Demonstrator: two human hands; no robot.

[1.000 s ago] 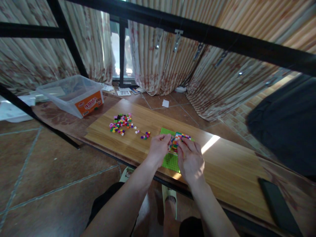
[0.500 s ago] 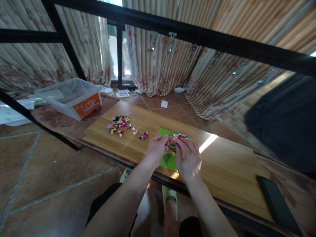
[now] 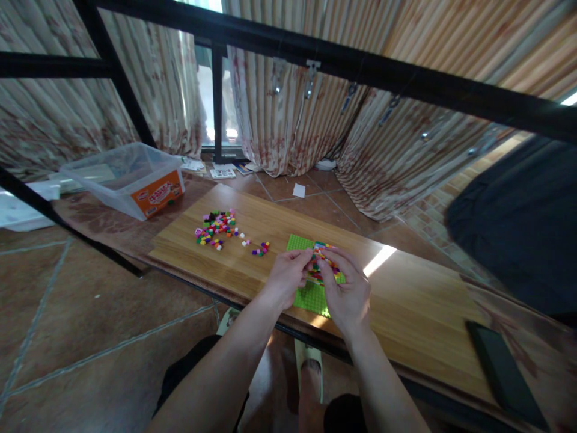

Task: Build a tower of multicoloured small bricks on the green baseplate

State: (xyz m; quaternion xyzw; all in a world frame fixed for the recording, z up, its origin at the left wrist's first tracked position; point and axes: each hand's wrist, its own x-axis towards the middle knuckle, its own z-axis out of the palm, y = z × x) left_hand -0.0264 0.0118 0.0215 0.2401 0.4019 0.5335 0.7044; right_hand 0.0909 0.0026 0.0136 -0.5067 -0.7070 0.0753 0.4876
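A green studded baseplate (image 3: 312,299) lies on the wooden board, with a structure of small multicoloured toy bricks (image 3: 315,275) built up on it. At the structure's left side my left hand (image 3: 288,273) has its thumb and fingers pinched together; whatever they hold is hidden. My right hand (image 3: 349,288) curls over the right side of the bricks, thumb and fingers closed on them. Both hands' fingertips nearly meet over the structure and cover much of it.
Loose toy bricks (image 3: 219,227) lie heaped on the left of the wooden board (image 3: 419,300), with a smaller cluster (image 3: 260,249) nearer the baseplate. A clear plastic bin (image 3: 130,180) stands farther left. A dark flat object (image 3: 502,370) lies at the right. A black metal bar (image 3: 288,42) crosses ahead.
My right hand's fingers have shifted over the brick structure and cover more of its top right. My left fingertips have moved slightly right, closer to the right hand.
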